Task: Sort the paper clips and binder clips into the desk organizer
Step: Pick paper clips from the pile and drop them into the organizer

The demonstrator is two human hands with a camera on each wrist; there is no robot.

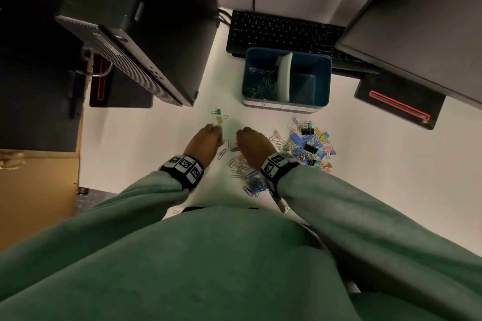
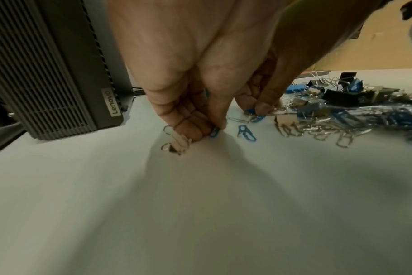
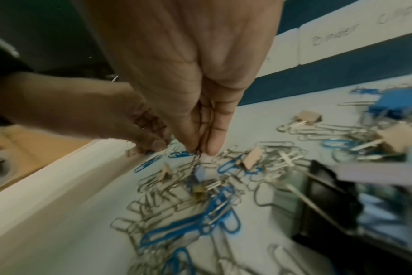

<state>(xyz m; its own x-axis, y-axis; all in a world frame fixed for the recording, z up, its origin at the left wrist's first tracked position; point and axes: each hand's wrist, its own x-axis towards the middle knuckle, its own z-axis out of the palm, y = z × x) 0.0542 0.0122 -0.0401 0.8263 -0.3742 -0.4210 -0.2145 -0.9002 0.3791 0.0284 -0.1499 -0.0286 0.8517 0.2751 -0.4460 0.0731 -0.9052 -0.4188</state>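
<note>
A blue desk organizer [image 1: 323, 81] stands ahead with a white divider; paper clips [image 1: 260, 83] lie in its left compartment, and the right one looks empty. Mixed binder clips [image 1: 310, 146] and paper clips [image 1: 245, 169] are piled on the white desk. My left hand [image 1: 220, 137] pinches a blue paper clip [image 2: 215, 132] at the desk surface, beside a small binder clip [image 2: 176, 146]. My right hand [image 1: 238, 138] pinches thin wire paper clips [image 3: 196, 158] just above the pile. A teal binder clip [image 1: 216, 112] and a yellow one [image 1: 221, 119] lie apart, ahead of the left hand.
A dark Lenovo computer case [image 1: 125, 55] stands at the left, close to the left hand. A black keyboard [image 1: 281, 31] lies behind the organizer. A monitor [image 1: 417, 21] overhangs the right, its base [image 1: 399, 104] on the desk. A cardboard box [image 1: 39, 185] sits beyond the desk's left edge.
</note>
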